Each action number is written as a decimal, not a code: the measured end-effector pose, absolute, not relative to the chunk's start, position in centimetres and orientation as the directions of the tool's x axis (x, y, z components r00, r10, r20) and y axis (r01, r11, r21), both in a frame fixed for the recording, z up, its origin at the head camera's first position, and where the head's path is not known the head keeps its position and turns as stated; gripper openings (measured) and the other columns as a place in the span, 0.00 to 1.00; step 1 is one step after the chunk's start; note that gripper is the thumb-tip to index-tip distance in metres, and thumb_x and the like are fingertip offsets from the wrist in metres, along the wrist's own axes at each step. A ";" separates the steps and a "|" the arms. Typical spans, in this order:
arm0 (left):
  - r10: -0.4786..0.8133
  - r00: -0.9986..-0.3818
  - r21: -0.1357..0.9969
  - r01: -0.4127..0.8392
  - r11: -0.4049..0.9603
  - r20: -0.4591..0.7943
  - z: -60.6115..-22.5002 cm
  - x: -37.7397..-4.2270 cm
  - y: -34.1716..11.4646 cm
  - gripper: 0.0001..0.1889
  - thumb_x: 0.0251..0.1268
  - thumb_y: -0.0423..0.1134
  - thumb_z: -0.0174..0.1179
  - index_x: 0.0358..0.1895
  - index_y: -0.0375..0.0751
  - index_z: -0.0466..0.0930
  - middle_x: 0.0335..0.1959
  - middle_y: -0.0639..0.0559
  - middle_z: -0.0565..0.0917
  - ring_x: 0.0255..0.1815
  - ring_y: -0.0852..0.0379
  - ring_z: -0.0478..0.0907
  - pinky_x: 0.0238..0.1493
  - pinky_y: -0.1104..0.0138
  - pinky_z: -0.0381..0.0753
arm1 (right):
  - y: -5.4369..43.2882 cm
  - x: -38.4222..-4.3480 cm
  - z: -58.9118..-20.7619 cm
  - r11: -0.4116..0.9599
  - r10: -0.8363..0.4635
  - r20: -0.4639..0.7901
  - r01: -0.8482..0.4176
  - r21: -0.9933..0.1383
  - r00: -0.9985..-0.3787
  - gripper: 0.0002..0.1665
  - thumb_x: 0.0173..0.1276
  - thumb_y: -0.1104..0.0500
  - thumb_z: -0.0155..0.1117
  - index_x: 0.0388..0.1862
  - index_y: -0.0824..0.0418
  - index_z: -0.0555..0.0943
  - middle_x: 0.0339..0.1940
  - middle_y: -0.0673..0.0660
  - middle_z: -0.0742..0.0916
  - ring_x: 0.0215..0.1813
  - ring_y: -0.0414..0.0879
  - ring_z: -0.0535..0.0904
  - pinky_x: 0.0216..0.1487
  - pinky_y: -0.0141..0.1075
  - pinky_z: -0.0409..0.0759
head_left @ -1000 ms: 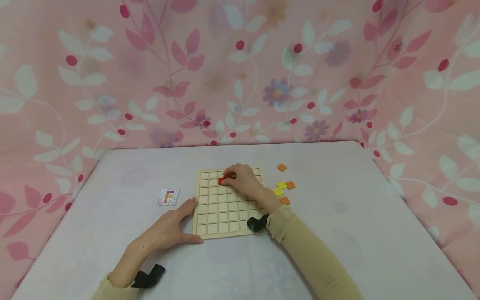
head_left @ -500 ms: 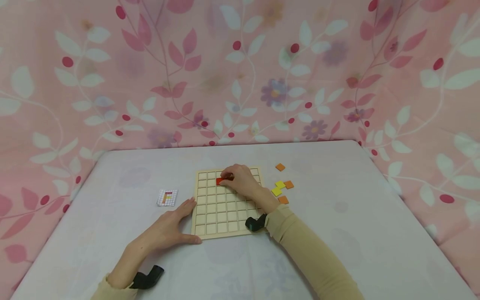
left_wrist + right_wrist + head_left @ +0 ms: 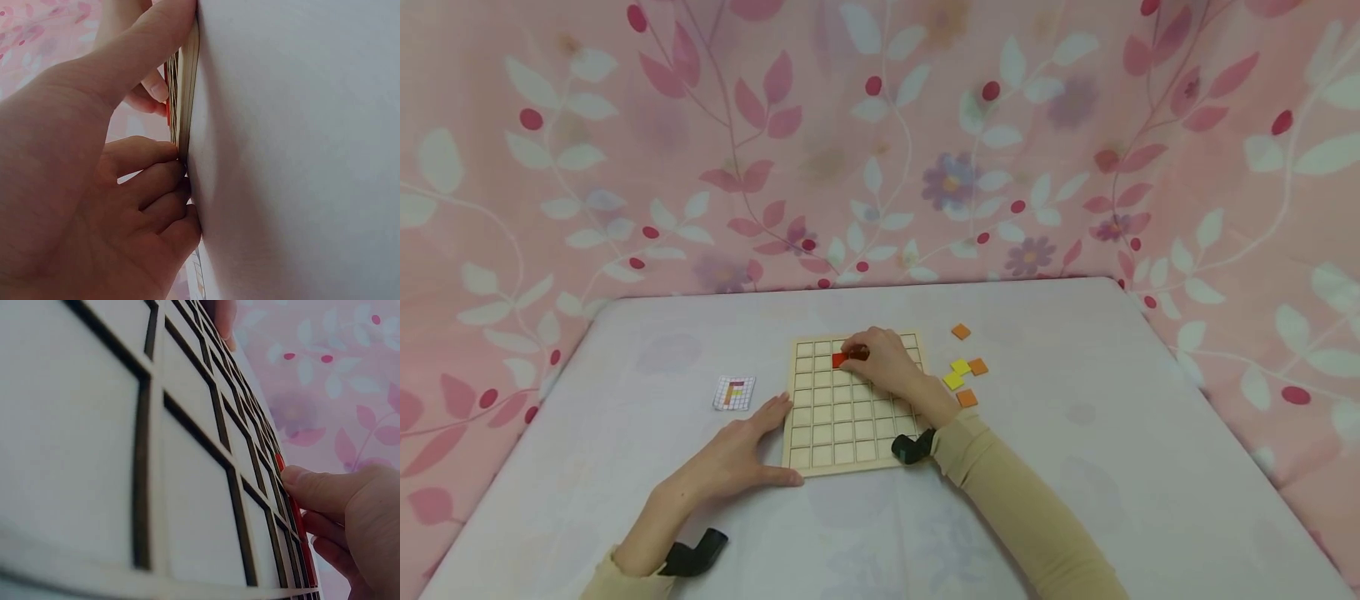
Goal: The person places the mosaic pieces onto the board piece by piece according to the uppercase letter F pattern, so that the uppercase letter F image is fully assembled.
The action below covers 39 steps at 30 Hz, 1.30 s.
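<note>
A square wooden grid board [image 3: 833, 433] lies on the white table. My left hand [image 3: 730, 458] grips its near left corner, thumb at the front edge and fingers at the left side; in the left wrist view the fingers [image 3: 150, 181] bend against the rim. Over the board's far rows, my right hand [image 3: 886, 362] pinches a red square tile between thumb and fingers. One red tile [image 3: 838, 361] shows left of the fingertips. The right wrist view shows red tiles [image 3: 309, 562] along one row, partly hidden by the fingers and thumb [image 3: 303, 480].
Left of the board lies a small pattern card [image 3: 733, 393] with a coloured figure on a grid. To the right are loose orange tiles [image 3: 961, 332] and yellow tiles [image 3: 953, 381], near the right forearm. A pink floral cloth [image 3: 880, 167] hangs behind the table.
The right fingers have shifted very slightly over the red tiles, and a little more dark red shows between them. The left hand and board stay in place; the head view moves a little.
</note>
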<state>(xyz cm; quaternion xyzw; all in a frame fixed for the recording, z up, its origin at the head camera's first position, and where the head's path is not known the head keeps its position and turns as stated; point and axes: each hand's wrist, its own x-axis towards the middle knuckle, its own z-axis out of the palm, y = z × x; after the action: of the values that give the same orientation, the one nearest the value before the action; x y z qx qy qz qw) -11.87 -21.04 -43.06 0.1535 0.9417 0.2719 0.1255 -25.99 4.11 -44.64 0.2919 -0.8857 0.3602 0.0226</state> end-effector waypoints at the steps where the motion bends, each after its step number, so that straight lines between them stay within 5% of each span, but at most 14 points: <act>1: 0.358 -0.921 0.552 0.221 0.804 -0.152 -43.1 -11.9 -21.1 0.62 0.42 0.68 0.73 0.79 0.41 0.56 0.81 0.46 0.56 0.81 0.41 0.52 0.74 0.42 0.60 | 4.2 -26.0 -44.6 0.568 -0.503 0.254 -0.538 -0.623 -0.826 0.12 0.63 0.57 0.74 0.45 0.60 0.88 0.41 0.53 0.90 0.43 0.47 0.81 0.47 0.38 0.78; 13: 0.355 -0.923 0.547 0.222 0.807 -0.149 -43.3 -11.9 -21.0 0.62 0.42 0.68 0.74 0.79 0.40 0.56 0.81 0.46 0.56 0.80 0.41 0.52 0.74 0.43 0.60 | 7.2 -25.0 -43.8 0.552 -0.446 0.218 -0.459 -0.697 -0.868 0.17 0.65 0.56 0.73 0.51 0.62 0.87 0.49 0.56 0.89 0.53 0.51 0.83 0.56 0.43 0.81; 22: 0.357 -0.924 0.536 0.233 0.811 -0.139 -42.9 -11.9 -21.0 0.62 0.42 0.67 0.74 0.78 0.39 0.56 0.80 0.45 0.57 0.80 0.40 0.53 0.73 0.42 0.61 | 12.4 -23.8 -41.7 0.586 -0.360 0.119 -0.324 -0.743 -0.925 0.20 0.66 0.52 0.72 0.55 0.58 0.86 0.57 0.55 0.86 0.65 0.54 0.76 0.68 0.54 0.70; 39: 0.350 -0.925 0.530 0.224 0.818 -0.148 -42.9 -11.9 -21.0 0.62 0.41 0.68 0.74 0.79 0.39 0.56 0.81 0.45 0.56 0.80 0.40 0.52 0.73 0.41 0.61 | 20.7 -23.0 -41.9 0.655 -0.231 0.176 -0.287 -0.699 -0.957 0.18 0.64 0.56 0.73 0.51 0.60 0.86 0.54 0.58 0.88 0.62 0.56 0.79 0.67 0.56 0.72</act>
<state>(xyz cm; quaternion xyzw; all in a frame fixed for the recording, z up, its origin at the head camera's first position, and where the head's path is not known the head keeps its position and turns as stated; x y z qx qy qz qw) -11.86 -21.05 -42.93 0.1518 0.9458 0.2607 0.1202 -23.03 20.69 -41.87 0.1425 -0.9089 0.3904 0.0354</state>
